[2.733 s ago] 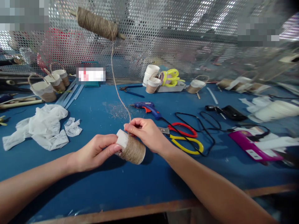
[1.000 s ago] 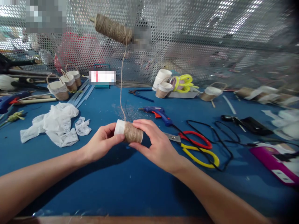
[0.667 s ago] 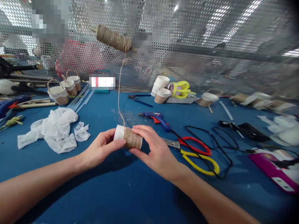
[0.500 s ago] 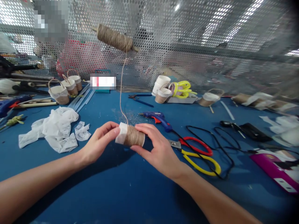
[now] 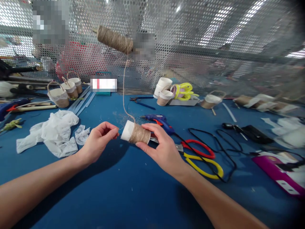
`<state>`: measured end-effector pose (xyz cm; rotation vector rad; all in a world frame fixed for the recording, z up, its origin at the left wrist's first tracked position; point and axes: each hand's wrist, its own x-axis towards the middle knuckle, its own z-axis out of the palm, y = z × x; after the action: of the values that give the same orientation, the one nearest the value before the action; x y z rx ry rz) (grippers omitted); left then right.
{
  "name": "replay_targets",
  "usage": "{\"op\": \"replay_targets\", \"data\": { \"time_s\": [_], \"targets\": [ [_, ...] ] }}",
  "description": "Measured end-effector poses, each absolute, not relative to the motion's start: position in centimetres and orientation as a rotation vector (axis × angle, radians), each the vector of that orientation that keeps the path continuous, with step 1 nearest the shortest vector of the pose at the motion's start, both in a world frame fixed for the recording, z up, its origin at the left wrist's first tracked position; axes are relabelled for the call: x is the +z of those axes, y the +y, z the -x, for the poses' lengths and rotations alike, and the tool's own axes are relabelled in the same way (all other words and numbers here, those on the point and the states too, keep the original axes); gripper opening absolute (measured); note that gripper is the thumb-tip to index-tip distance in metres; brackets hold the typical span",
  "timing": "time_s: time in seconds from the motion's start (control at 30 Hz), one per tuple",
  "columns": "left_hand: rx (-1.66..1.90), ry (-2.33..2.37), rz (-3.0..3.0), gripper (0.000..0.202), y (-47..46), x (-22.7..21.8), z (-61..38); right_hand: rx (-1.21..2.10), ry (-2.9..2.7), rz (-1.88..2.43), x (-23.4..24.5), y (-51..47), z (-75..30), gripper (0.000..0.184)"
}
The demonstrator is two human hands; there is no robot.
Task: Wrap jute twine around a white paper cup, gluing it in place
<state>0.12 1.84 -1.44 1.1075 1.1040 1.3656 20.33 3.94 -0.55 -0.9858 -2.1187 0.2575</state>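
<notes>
My right hand [image 5: 164,149] grips a small white paper cup [image 5: 127,129] wrapped in brown twine, its thumb and fingers on the wrapped part. The cup is tilted on its side above the blue table, one white end bare. From the wrapping, a strand of twine [image 5: 124,92] runs up to a twine spool [image 5: 113,38] on a rod in front of the mesh. My left hand [image 5: 98,140] is just left of the cup, apart from it, with fingers curled and tips together; nothing shows between them. Beyond the cup lies a blue glue gun [image 5: 158,119].
Scissors with red and yellow handles [image 5: 202,159] lie right of my right hand, crossed by a black cord. White lace [image 5: 53,130] is heaped at left. Finished twine-wrapped baskets [image 5: 59,98] and blue pliers [image 5: 141,102] stand or lie farther back. A purple power strip [image 5: 269,168] is at right.
My left hand has let go of the cup's white end and moved slightly left, its fingers curling. The cup has shifted a little right and up in my right hand.
</notes>
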Motion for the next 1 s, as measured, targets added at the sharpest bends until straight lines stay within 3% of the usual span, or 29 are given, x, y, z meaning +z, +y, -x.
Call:
{"op": "replay_targets", "data": {
  "time_s": [0.33,0.53,0.67,1.0],
  "targets": [
    [1.41,1.043,-0.971,0.015,1.89,-1.05,-0.28,0.252,-2.137,0.97,-0.57,3.75,-20.21,0.038],
    [1.397,1.125,-1.053,0.03,2.06,-1.14,0.03,0.253,-2.156,0.96,-0.47,3.61,-20.16,0.038],
    [1.405,1.131,-1.1,0.009,2.23,-1.37,0.18,0.255,-2.153,0.946,-0.5,3.57,-20.23,0.039],
    [1.367,1.162,-1.106,0.012,2.2,-1.34,0.11,0.292,-2.155,0.928,-0.63,3.53,-20.22,0.04]
  ]
}}
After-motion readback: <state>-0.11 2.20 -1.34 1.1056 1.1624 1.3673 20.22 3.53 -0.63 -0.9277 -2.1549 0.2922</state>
